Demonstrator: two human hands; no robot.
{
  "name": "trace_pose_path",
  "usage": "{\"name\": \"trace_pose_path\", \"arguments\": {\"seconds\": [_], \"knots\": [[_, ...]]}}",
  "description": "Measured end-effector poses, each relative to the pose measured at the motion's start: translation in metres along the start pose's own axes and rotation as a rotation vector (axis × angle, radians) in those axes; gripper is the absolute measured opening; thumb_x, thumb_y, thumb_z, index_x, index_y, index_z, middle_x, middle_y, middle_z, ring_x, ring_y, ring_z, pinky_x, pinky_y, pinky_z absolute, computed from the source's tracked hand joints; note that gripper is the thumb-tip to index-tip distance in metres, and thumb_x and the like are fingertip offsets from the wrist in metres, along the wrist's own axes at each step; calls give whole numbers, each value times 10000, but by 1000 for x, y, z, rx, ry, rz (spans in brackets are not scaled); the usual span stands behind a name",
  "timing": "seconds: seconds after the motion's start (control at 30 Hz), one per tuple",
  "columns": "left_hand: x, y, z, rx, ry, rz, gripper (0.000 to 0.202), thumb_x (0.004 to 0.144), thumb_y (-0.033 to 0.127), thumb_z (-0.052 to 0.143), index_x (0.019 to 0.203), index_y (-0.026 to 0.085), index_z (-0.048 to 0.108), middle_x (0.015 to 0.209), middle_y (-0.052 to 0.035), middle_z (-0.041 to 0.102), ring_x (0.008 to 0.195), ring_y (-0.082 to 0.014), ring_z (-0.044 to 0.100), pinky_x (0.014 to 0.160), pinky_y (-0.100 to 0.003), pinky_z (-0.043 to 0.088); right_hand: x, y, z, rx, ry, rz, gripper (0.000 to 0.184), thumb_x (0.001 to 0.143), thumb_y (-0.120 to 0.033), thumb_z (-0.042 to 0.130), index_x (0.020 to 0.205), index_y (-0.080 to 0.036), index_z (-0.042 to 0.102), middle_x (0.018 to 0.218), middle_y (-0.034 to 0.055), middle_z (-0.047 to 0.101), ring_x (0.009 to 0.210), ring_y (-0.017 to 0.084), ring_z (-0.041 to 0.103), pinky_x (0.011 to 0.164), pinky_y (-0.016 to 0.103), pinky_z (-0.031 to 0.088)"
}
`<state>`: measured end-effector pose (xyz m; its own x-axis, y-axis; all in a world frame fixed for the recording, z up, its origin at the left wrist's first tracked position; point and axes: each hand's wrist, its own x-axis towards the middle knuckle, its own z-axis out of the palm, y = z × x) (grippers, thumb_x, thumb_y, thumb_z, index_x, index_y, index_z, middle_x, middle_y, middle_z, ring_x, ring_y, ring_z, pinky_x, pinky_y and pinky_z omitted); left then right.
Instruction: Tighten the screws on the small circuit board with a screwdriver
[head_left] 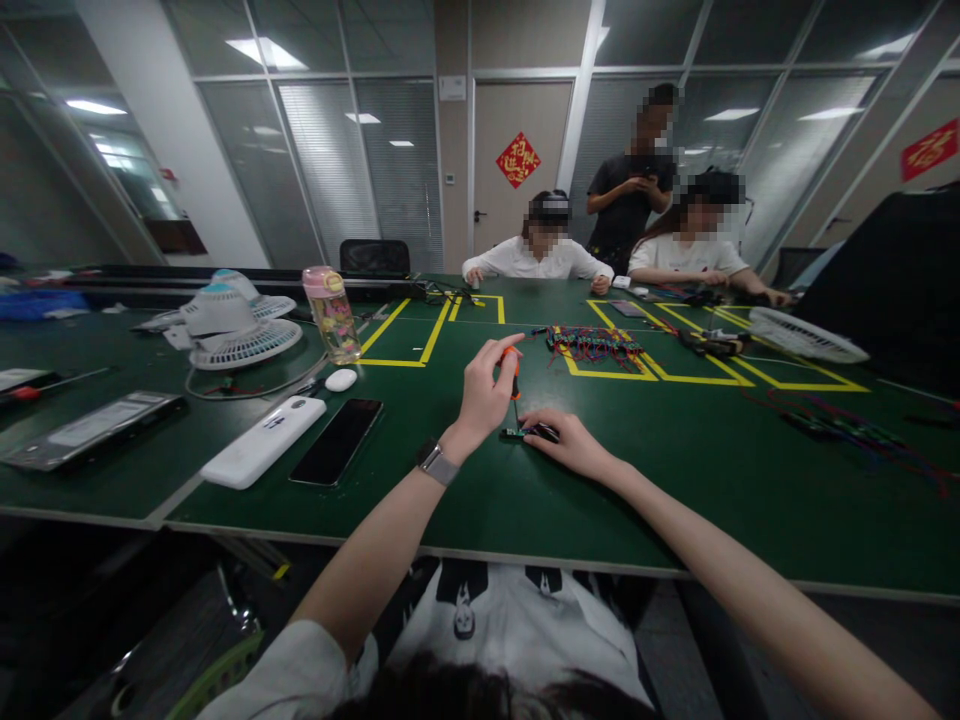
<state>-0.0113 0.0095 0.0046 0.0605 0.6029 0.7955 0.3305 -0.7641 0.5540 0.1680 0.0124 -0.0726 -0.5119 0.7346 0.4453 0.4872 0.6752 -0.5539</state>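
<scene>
My left hand [489,382] is closed round the orange and black handle of a screwdriver [514,385], its forefinger stretched out over the top. The screwdriver stands nearly upright, and its thin shaft points down at a small green circuit board [513,434] on the table. My right hand [568,440] rests low on the table with its fingertips on the board, holding it from the right. Dark parts or wires show under those fingers, but I cannot make out what they are. Whether the screwdriver's tip sits in a screw is too small to tell.
On the green table [450,510] a black phone [337,442], a white power bank [264,442] and a water bottle [332,315] lie or stand left. White fans [244,340] stand beyond. A heap of wired circuit boards [596,345] lies ahead right. Several people are across the table.
</scene>
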Motion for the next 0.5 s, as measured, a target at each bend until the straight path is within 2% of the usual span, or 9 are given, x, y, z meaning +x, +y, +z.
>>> {"name": "trace_pose_path", "arguments": {"seconds": [0.27,0.5], "knots": [[1,4,0,42,20,24,233,937,232,449,1070,199,637,880,-30,586,827,-135,567,764,-253,453,0,2,1,-14,-4,-2,114,825,-233,619,926,-207,665,1052,66,691,981,213,642,902,378,489],[0,3,0,100,40,46,158,874,225,572,1009,215,654,852,-13,543,789,-128,543,760,-250,452,0,-1,1,-14,5,8,111,821,-226,621,920,-209,667,1041,67,696,972,219,645,895,388,490]]}}
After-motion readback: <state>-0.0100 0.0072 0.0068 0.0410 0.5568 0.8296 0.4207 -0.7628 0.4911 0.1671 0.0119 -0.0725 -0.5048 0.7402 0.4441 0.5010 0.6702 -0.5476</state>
